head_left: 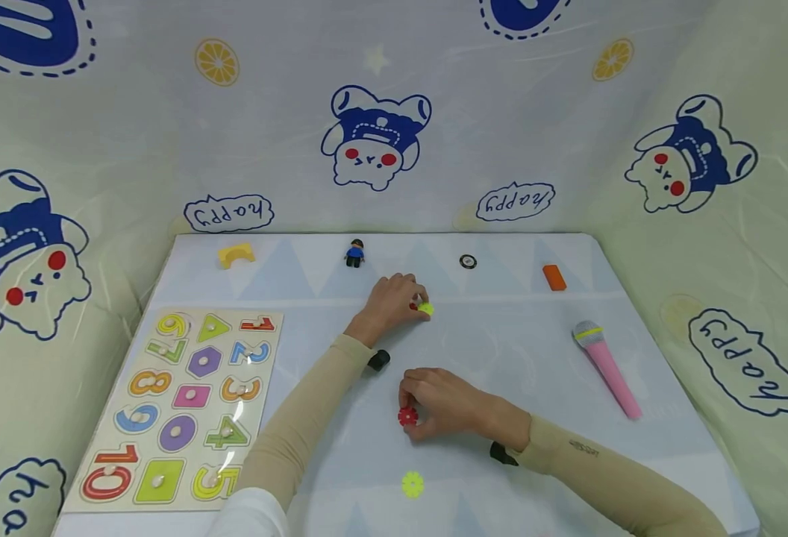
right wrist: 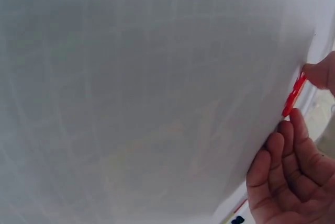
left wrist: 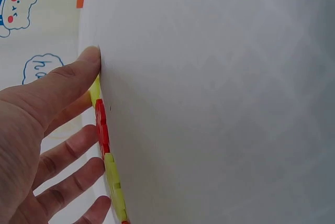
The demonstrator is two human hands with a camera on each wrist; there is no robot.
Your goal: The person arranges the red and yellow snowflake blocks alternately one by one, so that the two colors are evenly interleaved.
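Observation:
My left hand (head_left: pixel 404 298) is curled over a short row of flat yellow and red gears (head_left: pixel 424 307) at the middle of the white table (head_left: pixel 515 350). Seen from the left wrist, the thumb (left wrist: pixel 86 62) and fingertips (left wrist: pixel 94 132) close on that row of gears (left wrist: pixel 103 130), which lies flat on the table. Nearer to me, my right hand (head_left: pixel 427 406) pinches a single red gear (head_left: pixel 407 416) against the table. The right wrist view shows this red gear (right wrist: pixel 294 96) edge-on between thumb and finger. A loose yellow gear (head_left: pixel 412 485) lies in front of it.
A number-and-shape puzzle board (head_left: pixel 179 403) lies at the left. Along the far edge stand a yellow arch block (head_left: pixel 236 255), a small toy figure (head_left: pixel 355 253), a round black-and-white disc (head_left: pixel 468 261) and an orange block (head_left: pixel 554 277). A pink toy microphone (head_left: pixel 605 365) lies at the right.

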